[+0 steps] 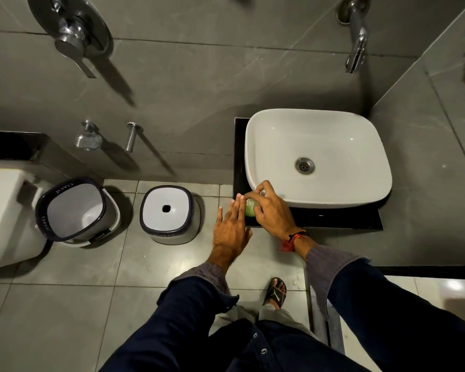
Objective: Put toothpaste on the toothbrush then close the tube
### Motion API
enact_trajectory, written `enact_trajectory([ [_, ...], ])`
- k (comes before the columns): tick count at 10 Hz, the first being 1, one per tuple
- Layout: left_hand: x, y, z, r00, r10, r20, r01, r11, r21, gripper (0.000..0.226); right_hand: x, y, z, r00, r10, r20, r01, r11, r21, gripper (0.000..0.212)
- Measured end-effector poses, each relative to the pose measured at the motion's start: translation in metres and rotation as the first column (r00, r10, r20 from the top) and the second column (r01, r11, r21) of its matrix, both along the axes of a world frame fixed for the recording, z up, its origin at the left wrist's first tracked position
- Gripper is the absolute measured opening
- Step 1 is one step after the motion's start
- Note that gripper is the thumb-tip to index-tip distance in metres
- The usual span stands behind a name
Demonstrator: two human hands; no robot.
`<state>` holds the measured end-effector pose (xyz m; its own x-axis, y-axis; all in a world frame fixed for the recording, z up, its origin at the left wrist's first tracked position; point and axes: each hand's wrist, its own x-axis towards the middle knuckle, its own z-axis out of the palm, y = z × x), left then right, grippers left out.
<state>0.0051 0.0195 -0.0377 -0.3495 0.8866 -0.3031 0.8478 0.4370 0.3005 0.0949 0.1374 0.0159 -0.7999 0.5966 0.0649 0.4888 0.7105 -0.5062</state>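
Status: the task appears to be at its start. Both hands work at the front left corner of the black counter point(333, 218), just beside the white basin point(317, 157). The right hand point(271, 210) has its fingers curled over a green-and-white object point(250, 209); whether this is the toothpaste tube cannot be told. The left hand point(230, 229) is flat, fingers extended, holding nothing, its fingertips touching that object. No toothbrush, open cap or paste is visible. Judged remaining: uncapping, applying paste, closing the tube
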Motion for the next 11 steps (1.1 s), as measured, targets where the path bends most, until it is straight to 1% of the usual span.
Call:
enact_trajectory([
  [1,0.0,0.0,0.001,1.0,0.008,0.002,-0.008,1.0,0.014,0.093,0.005,-0.004,0.0,0.994,-0.097,-0.049,0.096,0.995,-0.037,0.033],
  [2,0.001,-0.002,0.001,1.0,0.004,0.0,-0.004,0.999,0.037,0.093,0.017,-0.014,-0.012,0.897,-0.429,-0.108,0.402,0.892,-0.204,0.024],
  [3,0.004,-0.004,-0.001,0.996,0.032,0.084,-0.036,0.998,0.049,0.093,0.027,-0.023,-0.029,0.868,-0.492,0.065,0.467,0.766,-0.442,0.039],
  [4,0.007,-0.006,-0.002,0.978,0.087,0.19,-0.102,0.992,0.07,0.093,0.022,-0.026,-0.03,0.922,-0.373,0.104,0.351,0.694,-0.628,0.06],
  [5,0.007,-0.006,-0.002,0.961,0.117,0.251,-0.147,0.984,0.104,0.09,0.015,-0.023,-0.028,0.917,-0.39,0.084,0.344,0.666,-0.662,0.066],
  [6,0.004,-0.002,0.003,0.932,0.15,0.33,-0.198,0.973,0.116,0.09,0.012,-0.02,-0.026,0.921,-0.383,0.078,0.331,0.657,-0.677,0.067],
  [7,0.003,-0.003,0.006,0.911,0.171,0.374,-0.235,0.963,0.132,0.088,0.007,-0.02,-0.026,0.93,-0.354,0.098,0.315,0.63,-0.71,0.07],
  [8,0.002,-0.004,0.009,0.9,0.177,0.399,-0.247,0.96,0.129,0.087,0.005,-0.021,-0.026,0.925,-0.359,0.126,0.335,0.613,-0.715,0.071],
  [9,0.0,-0.001,0.006,0.904,0.176,0.39,-0.24,0.963,0.122,0.087,0.004,-0.017,-0.027,0.927,-0.361,0.103,0.321,0.62,-0.716,0.071],
  [10,0.002,-0.002,0.015,0.905,0.179,0.385,-0.238,0.965,0.111,0.087,0.006,-0.02,-0.022,0.933,-0.347,0.096,0.311,0.644,-0.698,0.07],
  [11,-0.002,-0.001,0.014,0.903,0.186,0.388,-0.254,0.958,0.13,0.086,0.013,-0.022,-0.022,0.914,-0.402,0.045,0.371,0.788,-0.491,0.059],
])
